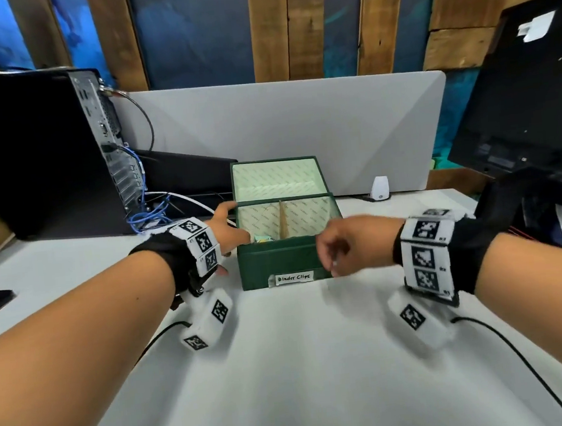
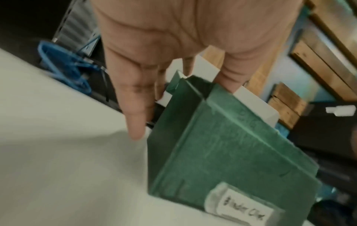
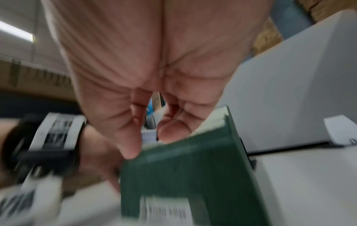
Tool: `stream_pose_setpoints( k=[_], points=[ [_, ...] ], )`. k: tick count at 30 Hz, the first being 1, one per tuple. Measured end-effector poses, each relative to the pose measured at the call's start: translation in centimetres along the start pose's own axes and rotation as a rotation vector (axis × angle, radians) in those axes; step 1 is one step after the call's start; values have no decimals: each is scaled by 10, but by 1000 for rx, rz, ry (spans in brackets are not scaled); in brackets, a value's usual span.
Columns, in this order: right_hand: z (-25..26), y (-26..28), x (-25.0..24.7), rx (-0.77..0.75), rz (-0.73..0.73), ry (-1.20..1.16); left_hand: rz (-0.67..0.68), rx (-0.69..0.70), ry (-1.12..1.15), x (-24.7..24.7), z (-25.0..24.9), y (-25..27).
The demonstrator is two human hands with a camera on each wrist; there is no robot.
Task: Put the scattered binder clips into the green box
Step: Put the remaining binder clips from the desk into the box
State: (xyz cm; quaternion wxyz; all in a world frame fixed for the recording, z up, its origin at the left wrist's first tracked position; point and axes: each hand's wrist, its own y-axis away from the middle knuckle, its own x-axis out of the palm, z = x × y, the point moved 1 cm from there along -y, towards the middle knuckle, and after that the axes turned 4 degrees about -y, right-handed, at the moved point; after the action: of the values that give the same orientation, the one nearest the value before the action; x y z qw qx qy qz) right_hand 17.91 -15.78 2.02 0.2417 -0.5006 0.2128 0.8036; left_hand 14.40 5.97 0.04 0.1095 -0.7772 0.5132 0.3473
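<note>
White label point(image 1: 294, 277) on the green box point(image 1: 277, 264) front, handwritten "Binder Clips", other printing too blurred to read
</note>
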Motion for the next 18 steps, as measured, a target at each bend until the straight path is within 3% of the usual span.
stream_pose_setpoints(
  k=[5,8,10,15,18],
  points=[
    [11,-10,-41,-40,-421,-110,57,-21,207,7,1,6],
    [13,-19,-45,-50,-579,-162,76,-41,218,6,4,12],
    [14,-26,-39,-37,-584,-184,89,-44,206,4,7,15],
    [6,-33,-17,57,-284,-264,107,-22,192,0,17,24],
    [-10,-28,-27,77,-443,-423,129,-7,176,-5,26,29]
  ],
)
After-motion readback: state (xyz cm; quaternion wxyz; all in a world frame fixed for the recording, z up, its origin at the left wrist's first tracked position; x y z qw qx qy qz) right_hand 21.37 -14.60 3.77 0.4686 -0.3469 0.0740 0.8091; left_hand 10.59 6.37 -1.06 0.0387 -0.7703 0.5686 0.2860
